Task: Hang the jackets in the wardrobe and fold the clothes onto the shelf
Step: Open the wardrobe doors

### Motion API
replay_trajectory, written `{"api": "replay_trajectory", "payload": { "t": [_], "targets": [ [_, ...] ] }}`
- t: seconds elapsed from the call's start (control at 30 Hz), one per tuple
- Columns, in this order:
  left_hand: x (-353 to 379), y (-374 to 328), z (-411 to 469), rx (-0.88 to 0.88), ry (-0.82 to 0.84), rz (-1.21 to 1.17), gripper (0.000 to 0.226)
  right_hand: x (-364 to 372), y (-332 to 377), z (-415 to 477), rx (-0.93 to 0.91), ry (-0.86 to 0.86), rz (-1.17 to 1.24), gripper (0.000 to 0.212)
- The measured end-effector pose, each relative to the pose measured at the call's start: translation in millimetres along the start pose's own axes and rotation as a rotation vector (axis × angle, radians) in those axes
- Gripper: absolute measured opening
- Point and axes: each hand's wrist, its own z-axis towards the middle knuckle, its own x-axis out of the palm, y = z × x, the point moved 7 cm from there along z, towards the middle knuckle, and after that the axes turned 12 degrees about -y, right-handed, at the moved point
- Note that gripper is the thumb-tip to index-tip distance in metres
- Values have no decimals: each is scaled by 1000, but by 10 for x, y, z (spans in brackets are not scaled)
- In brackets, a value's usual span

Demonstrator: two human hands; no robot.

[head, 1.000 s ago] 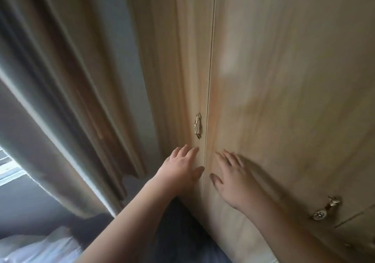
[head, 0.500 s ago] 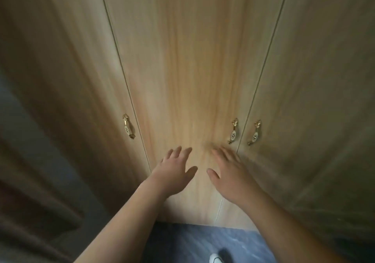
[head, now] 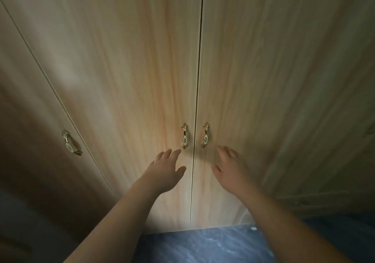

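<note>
Light wood-grain wardrobe (head: 142, 80) | doors seen closed, directly ahead | left hand (head: 164, 173) raised below gold-and-white left handle (head: 184, 135), fingers straight, nothing held | right hand (head: 231, 171) likewise below right handle (head: 205, 135)

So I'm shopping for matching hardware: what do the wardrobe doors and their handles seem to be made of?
Doors: pale wood-grain panels, probably laminate or veneer. The streaky grain looks smooth and flat, with a soft satin sheen. Handles: gold-toned metal, seemingly brass-finished, with leafy cast ends and a white oval inset, perhaps ceramic, bearing a small pattern.
</note>
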Motion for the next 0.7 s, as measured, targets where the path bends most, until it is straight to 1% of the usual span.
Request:
{"api": "replay_trajectory", "payload": {
  "t": [0.07, 0.13, 0.2, 0.3, 0.37, 0.43, 0.57, 0.7],
  "targets": [
    [92, -35, 95, -24, 18, -2, 67, 2, -15, 299, 52, -32, 134, 49],
    [142, -53, 164, -56, 16, -9, 66, 45, 6, 605, 156, -57, 294, 35],
    [178, -42, 182, -99, 20, -20, 66, 150, 81, 846, 218, -78, 407, 26],
    [210, 7, 117, -143, 28, -43, 65, 363, 179, 989, 322, -90, 514, 29],
    [210, 29, 39, -148, 29, -61, 64, 429, 186, 958, 353, -131, 562, 29],
    [222, 37, -43, -138, 47, -86, 63, 420, 175, 874, 344, -129, 580, 26],
    [344, -78, -193, -72, 91, -169, 62, 248, 124, 551, 354, -98, 492, 27],
    [578, -458, -365, 37, 121, -293, 61, -17, 27, -106, 360, -157, 429, 33]
  ]
}}
